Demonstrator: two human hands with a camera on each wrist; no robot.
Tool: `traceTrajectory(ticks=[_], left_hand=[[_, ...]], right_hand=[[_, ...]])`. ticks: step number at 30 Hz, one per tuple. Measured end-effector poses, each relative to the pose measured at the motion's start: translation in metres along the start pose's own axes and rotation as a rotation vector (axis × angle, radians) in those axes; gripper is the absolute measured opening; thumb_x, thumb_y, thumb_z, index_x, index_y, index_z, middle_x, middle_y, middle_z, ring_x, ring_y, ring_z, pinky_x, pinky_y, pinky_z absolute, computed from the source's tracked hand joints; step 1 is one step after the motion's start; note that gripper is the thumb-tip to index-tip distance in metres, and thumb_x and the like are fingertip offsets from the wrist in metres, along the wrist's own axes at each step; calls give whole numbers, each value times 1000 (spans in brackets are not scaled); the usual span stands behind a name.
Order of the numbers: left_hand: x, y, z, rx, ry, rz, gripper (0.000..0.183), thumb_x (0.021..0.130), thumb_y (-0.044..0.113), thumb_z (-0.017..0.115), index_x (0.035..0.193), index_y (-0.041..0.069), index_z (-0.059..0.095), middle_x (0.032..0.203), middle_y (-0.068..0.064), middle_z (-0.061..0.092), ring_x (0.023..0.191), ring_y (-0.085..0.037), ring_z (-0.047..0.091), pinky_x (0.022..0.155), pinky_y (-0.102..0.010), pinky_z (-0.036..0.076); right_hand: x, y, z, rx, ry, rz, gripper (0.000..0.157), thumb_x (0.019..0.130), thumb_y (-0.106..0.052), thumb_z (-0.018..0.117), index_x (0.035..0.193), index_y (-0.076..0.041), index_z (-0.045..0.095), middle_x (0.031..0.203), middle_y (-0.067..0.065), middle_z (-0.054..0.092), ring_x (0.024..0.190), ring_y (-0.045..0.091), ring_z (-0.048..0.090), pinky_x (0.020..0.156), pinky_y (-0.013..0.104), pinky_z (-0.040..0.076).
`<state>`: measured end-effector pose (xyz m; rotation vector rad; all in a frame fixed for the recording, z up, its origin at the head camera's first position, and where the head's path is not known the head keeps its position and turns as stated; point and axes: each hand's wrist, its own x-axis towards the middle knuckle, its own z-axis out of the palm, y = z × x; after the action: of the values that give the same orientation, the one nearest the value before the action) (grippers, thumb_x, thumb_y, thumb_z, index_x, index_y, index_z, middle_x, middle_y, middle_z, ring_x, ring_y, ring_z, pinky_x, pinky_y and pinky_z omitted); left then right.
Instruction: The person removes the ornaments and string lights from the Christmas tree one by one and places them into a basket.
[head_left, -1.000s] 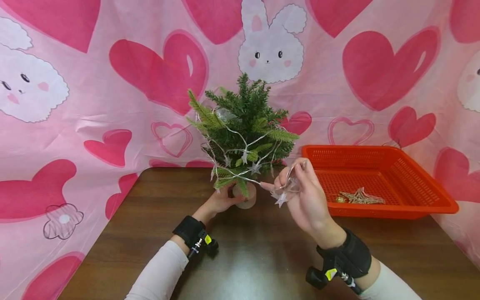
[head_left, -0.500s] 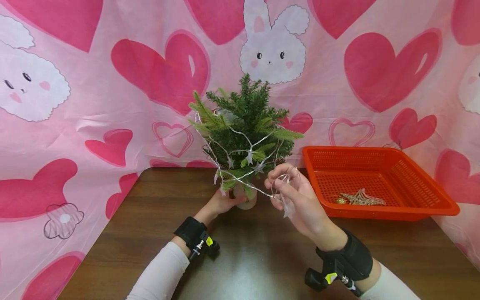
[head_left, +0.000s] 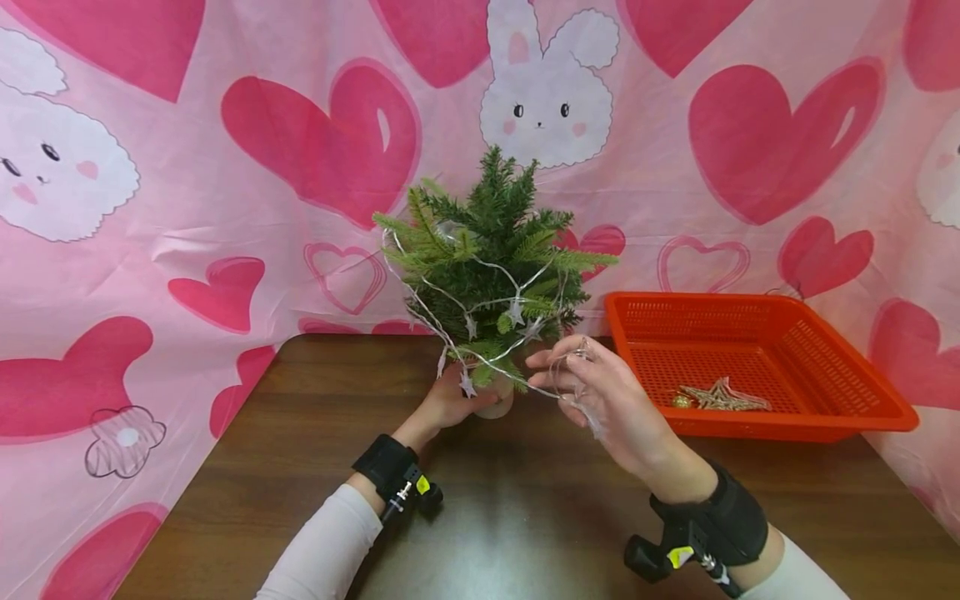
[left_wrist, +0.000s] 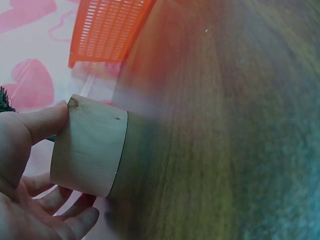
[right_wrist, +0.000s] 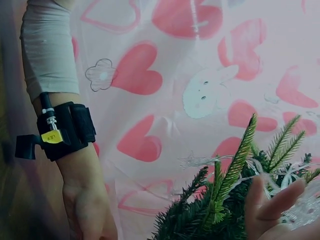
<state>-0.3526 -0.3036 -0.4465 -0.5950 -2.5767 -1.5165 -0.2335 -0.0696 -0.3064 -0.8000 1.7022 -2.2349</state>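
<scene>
A small artificial Christmas tree [head_left: 504, 242] stands on the wooden table, on a round pale wood base [left_wrist: 90, 145]. My left hand [head_left: 448, 400] grips this base low on its left side, with the thumb against its upper edge and the fingers round the other side. Clear string lights [head_left: 495, 301] with star-shaped pieces loop across the front branches. To the right of the trunk, my right hand [head_left: 622, 412] holds the loose bundle of the string between thumb and fingers. One strand runs from it to the lower branches. In the right wrist view, fingers and part of the bundle show beside the branches.
An orange plastic basket [head_left: 780, 427] stands at the right of the table [head_left: 300, 475]. Inside it lie a gold star ornament [head_left: 723, 396] and a small gold ball [head_left: 681, 402]. A pink heart-and-rabbit cloth [head_left: 300, 150] hangs close behind the tree.
The tree has turned a little, and its front branches and stars have shifted right. My right hand has moved slightly right and lower with the string bundle. My left hand stays on the base.
</scene>
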Motion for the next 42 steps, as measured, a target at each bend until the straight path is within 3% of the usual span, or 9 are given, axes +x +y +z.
traceTrajectory(ticks=[3, 7, 12, 18, 22, 25, 32, 39, 42], left_hand=[[-1, 1, 0, 36, 11, -27, 60, 75, 21, 79, 125, 6, 51, 122, -12, 58, 115, -28, 53, 98, -46, 39], [-3, 2, 1, 83, 19, -58, 62, 75, 25, 78, 126, 4, 50, 120, -14, 58, 112, -30, 54, 94, -46, 42], [-4, 3, 3, 109, 29, -77, 63, 74, 27, 79, 124, 4, 49, 117, -14, 58, 108, -30, 55, 89, -45, 45], [-1, 0, 6, 118, 70, -28, 59, 71, 25, 82, 118, 4, 52, 115, -15, 58, 110, -31, 54, 92, -46, 43], [0, -2, 9, 182, 94, 10, 61, 70, 28, 82, 119, 4, 54, 116, -17, 58, 112, -33, 54, 95, -48, 42], [0, -2, 11, 220, 97, 3, 63, 70, 32, 81, 120, 4, 56, 117, -18, 57, 112, -34, 52, 95, -49, 41], [-1, 2, 15, 313, 103, -65, 70, 72, 39, 78, 122, 0, 49, 117, -16, 56, 112, -33, 48, 92, -47, 42], [-1, 9, 22, 321, 136, -172, 72, 70, 47, 78, 116, 1, 48, 110, -14, 51, 99, -27, 50, 81, -42, 47], [-1, 10, 22, 321, 153, -164, 70, 70, 46, 78, 114, 0, 49, 109, -14, 51, 98, -29, 50, 80, -44, 47]], right_hand=[[0, 0, -1, -129, 30, 71, 14, 97, -16, 50, 107, -7, 47, 116, 11, 62, 98, 19, 63, 49, 23, 33], [1, 0, 0, -256, 72, 133, 28, 90, -14, 62, 111, -4, 48, 107, 13, 66, 78, 17, 61, 50, 23, 37], [2, 0, 0, -273, 106, 116, 30, 87, -13, 66, 112, -1, 52, 88, 6, 61, 55, 17, 43, 49, 25, 37], [1, -3, 4, -279, 115, 88, 27, 88, -13, 65, 110, 1, 59, 71, 1, 48, 53, 17, 34, 47, 26, 30], [-1, -5, 7, -319, 126, 84, 29, 87, -16, 66, 109, 3, 61, 58, 1, 36, 51, 18, 30, 45, 27, 28], [-2, -5, 8, -332, 133, 51, 23, 87, -15, 66, 104, 1, 63, 57, 1, 36, 49, 19, 29, 43, 29, 27], [-6, -5, 8, -298, 148, -65, 11, 88, -8, 64, 97, -2, 64, 75, 2, 49, 50, 18, 30, 40, 30, 27], [-12, -3, 10, -485, 221, -221, 10, 85, -6, 67, 95, -4, 68, 79, 4, 65, 70, 20, 59, 60, 30, 50], [-15, -3, 13, -544, 226, -279, 10, 84, -5, 68, 94, -6, 70, 74, 3, 67, 66, 20, 64, 53, 29, 49]])
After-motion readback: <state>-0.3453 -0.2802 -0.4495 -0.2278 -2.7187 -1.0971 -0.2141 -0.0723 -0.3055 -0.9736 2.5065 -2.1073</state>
